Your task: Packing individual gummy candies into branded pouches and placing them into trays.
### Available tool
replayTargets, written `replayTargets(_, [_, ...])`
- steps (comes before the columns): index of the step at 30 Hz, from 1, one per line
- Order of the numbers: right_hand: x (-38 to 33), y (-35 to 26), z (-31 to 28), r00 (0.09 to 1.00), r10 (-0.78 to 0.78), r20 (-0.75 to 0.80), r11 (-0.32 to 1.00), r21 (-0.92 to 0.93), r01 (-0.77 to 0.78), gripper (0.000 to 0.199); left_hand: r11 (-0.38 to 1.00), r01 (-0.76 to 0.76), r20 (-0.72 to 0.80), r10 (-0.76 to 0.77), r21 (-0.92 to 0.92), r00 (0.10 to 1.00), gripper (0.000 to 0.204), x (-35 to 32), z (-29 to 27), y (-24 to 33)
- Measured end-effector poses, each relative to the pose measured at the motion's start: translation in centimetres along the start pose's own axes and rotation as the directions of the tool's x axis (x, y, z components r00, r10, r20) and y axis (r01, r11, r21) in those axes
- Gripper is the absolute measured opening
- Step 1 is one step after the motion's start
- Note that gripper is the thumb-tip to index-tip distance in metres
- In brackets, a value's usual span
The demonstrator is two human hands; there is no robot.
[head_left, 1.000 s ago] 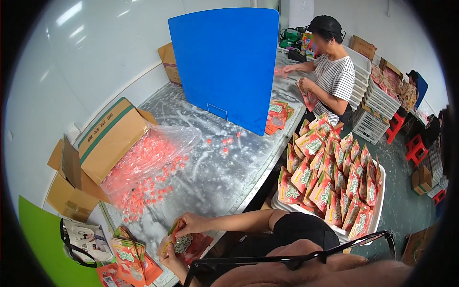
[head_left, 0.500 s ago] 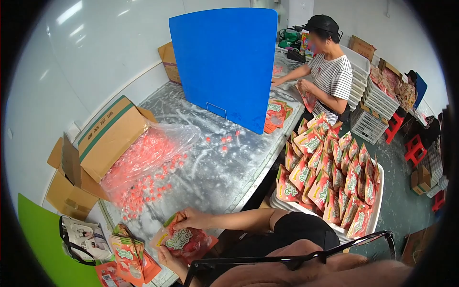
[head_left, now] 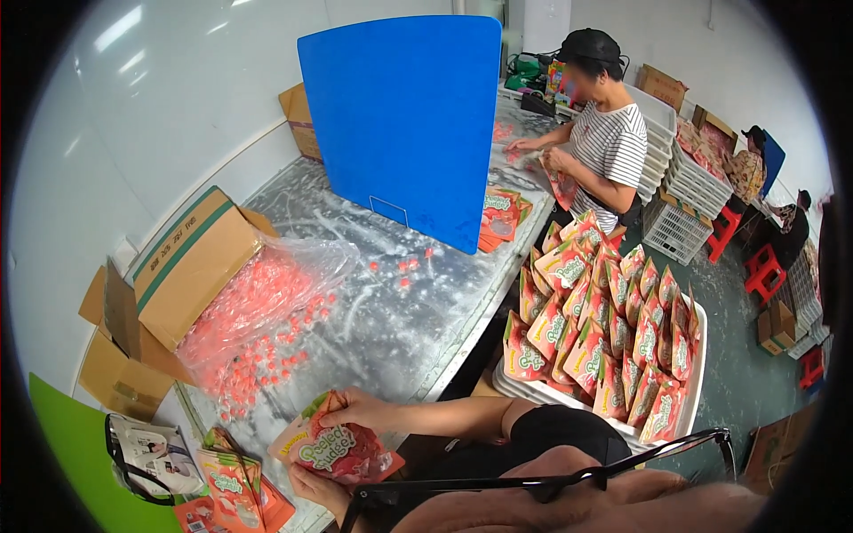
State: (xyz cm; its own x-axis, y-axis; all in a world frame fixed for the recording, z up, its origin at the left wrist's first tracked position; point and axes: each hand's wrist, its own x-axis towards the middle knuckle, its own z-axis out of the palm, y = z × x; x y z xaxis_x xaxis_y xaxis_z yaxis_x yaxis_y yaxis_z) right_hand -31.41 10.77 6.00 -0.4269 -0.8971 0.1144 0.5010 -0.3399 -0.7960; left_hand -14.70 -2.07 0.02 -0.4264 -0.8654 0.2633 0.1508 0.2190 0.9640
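A red and green printed stand-up pouch (head_left: 336,451) is held between my two hands above the near end of the table. My right hand (head_left: 360,410) is closed on its upper edge, the thumb lying on the printed front. Down at its lower left side, my left hand (head_left: 313,487) grips the pouch; part of that hand is behind it. Just left of my hands lies a stack of similar pouches (head_left: 233,487). Beyond the pouch, small red wrapped pieces (head_left: 258,373) spill from a clear plastic bag (head_left: 253,289) in a tipped cardboard box (head_left: 191,258).
A tall blue divider (head_left: 400,133) stands on the grey table (head_left: 382,329). To my right, a white tray (head_left: 697,373) is packed with upright pouches. Across the table a co-worker (head_left: 609,133) holds another pouch. A white bag (head_left: 160,457) sits at the left edge.
The whole view has shifted slightly, moving the scene left. Both my hands keep hold of the pouch, which is tilted a little differently. The co-worker's reaching hand has moved slightly.
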Motion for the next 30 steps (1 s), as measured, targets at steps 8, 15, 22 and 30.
replayTargets(8, [-0.5, -2.7, -0.9, 1.0, -0.016, -0.021, 0.99, -0.14, 0.013, 0.022, 0.992, 0.098, 0.26, -0.075, -0.079, 0.963, 0.022, 1.5, 1.2, 1.3])
replayTargets(15, [-1.1, -3.8, -2.0, 0.998, -0.053, -0.038, 0.95, -0.31, 0.039, 0.023, 0.939, 0.218, 0.237, -0.155, -0.267, 0.959, 0.022, 1.0, 4.5, 4.7])
replayTargets(22, [-0.4, -0.6, -4.0, 0.984, -0.124, -0.131, 0.947, -0.313, 0.078, 0.022, 0.97, 0.221, 0.284, -0.184, -0.106, 0.941, 0.023, 1.4, 3.0, 2.1])
replayTargets(30, [-1.1, -3.3, -1.0, 1.0, 0.013, -0.027, 0.986, -0.168, -0.017, 0.022, 0.972, 0.136, 0.17, -0.104, -0.191, 0.98, 0.024, 1.2, 3.9, 5.3])
